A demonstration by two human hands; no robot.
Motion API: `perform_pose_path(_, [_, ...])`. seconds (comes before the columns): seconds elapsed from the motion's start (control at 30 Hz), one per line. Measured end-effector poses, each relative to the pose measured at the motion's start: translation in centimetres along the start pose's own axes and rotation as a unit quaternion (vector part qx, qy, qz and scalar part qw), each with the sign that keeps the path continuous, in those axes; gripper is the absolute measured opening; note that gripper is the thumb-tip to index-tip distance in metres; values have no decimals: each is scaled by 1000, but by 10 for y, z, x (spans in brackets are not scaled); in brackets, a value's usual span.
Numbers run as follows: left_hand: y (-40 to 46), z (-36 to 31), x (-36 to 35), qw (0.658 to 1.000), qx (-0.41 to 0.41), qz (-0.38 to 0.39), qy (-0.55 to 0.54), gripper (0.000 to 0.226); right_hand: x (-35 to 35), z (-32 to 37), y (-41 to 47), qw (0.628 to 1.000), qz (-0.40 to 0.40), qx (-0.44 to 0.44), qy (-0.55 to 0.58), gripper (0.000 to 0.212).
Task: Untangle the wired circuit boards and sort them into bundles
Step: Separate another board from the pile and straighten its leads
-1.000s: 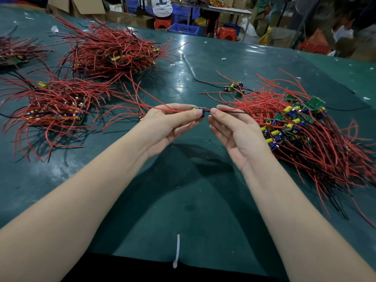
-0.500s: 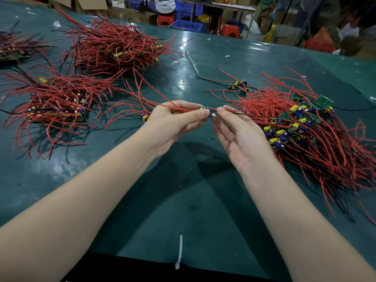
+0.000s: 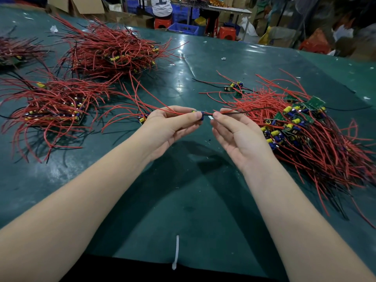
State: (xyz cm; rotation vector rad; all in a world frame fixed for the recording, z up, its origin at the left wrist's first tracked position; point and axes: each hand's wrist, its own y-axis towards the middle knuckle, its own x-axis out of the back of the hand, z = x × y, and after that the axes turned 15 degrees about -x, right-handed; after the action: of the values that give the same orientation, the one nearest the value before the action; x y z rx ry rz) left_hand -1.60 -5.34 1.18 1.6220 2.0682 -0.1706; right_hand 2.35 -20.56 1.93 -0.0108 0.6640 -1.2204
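My left hand (image 3: 171, 127) pinches a small circuit board (image 3: 198, 115) with blue and yellow parts, held above the green table (image 3: 193, 200). Its red wires trail off to the left. My right hand (image 3: 236, 131) pinches the board's black wire (image 3: 244, 110) between thumb and forefinger, just right of the board. A tangled pile of boards with red wires (image 3: 309, 135) lies to the right of my right hand. Sorted bundles lie at left (image 3: 53, 108) and far left (image 3: 109, 53).
A white cable tie (image 3: 176, 251) lies at the table's near edge. Two loose boards (image 3: 236, 86) sit behind the right pile. Another bundle (image 3: 16, 49) shows at the far left edge. Stools, crates and a seated person are beyond the table.
My hands have drawn slightly apart, and the black wire now stretches between the board and my right fingers. The view has tilted a little downward.
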Motion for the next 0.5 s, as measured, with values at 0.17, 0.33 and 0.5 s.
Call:
perform_pose_path(0.17, [-1, -2, -2, 1000, 10, 3, 6, 24, -3, -1, -2, 998, -31, 48, -12, 18])
perform_pose_path(0.33, [-3, -1, -5, 1000, 7, 18, 23, 12, -7, -2, -3, 993, -63, 101, -3, 18])
perform_pose_path(0.5, [-2, -3, -4, 999, -2, 24, 28, 17, -8, -5, -2, 996, -41, 67, 43, 16])
